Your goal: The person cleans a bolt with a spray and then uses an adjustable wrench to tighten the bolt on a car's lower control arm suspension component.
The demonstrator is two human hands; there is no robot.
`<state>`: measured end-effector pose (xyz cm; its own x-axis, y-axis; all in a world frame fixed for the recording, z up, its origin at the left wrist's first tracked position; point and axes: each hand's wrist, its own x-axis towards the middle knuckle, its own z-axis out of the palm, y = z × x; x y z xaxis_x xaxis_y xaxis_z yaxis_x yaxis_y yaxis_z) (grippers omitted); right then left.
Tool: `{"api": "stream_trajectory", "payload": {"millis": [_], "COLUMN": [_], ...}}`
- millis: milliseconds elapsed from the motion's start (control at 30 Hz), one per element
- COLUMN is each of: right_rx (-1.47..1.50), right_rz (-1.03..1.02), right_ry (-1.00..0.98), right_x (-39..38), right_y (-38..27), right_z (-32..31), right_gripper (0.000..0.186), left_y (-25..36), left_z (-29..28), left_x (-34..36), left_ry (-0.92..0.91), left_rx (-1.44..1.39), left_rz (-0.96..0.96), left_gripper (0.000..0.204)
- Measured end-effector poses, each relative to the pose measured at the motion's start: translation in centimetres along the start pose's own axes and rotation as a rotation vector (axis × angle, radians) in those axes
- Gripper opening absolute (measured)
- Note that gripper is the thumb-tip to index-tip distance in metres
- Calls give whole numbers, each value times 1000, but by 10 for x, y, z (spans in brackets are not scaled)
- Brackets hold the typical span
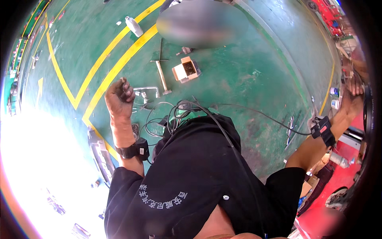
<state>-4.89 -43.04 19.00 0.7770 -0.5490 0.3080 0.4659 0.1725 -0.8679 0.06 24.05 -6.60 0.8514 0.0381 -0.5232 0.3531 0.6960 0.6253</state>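
My left hand [120, 95] is raised over the green floor with its fingers curled in. A small pale spot shows at its fingertips, too small to name. Near it on the floor lie a bent metal wrench [149, 88] and a hammer [162, 77] with a pale handle. My right arm stretches far out to the right, and my right hand [351, 97] is at a red tool cart [348, 159]. Its fingers are dark and distorted at the rim, so their grip is unclear. Black devices are strapped to my left wrist [133, 150] and right forearm [323, 130].
An open cardboard box [186, 71] stands ahead, with a white plastic jug [134, 26] farther left. Loose black cables [175, 115] run across my front to the right forearm. A large blurred oval [203, 24] hides the far middle. A plastic bottle [339, 160] lies on the cart.
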Motion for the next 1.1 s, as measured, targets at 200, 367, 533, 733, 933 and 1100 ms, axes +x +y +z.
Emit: {"api": "stream_trajectory", "payload": {"millis": [200,367,533,733,933,1100], "right_rx": [-124,-104,-123,-151,-154,-179], "right_rz": [-158,-94,-92,-121,-137,-165], "right_ry": [24,-49,-59,-15,19,58], "right_x": [25,50,63,58,42,22], "right_y": [-15,-11,-4,11,25,35], "right_z": [-46,-92,-110,-90,-80,-62], "right_gripper": [46,48,48,44,41,38], "left_y": [2,12,19,19,19,18], "left_z": [-12,-42,-67,-74,-77,-77], "left_x": [3,1,-2,-1,-4,-4], "left_ry": [55,141,157,208,191,243], "left_rx": [-89,-97,-164,-146,-163,-155], "left_rz": [34,111,144,176,196,174], "left_gripper": [13,13,14,15,14,12]}}
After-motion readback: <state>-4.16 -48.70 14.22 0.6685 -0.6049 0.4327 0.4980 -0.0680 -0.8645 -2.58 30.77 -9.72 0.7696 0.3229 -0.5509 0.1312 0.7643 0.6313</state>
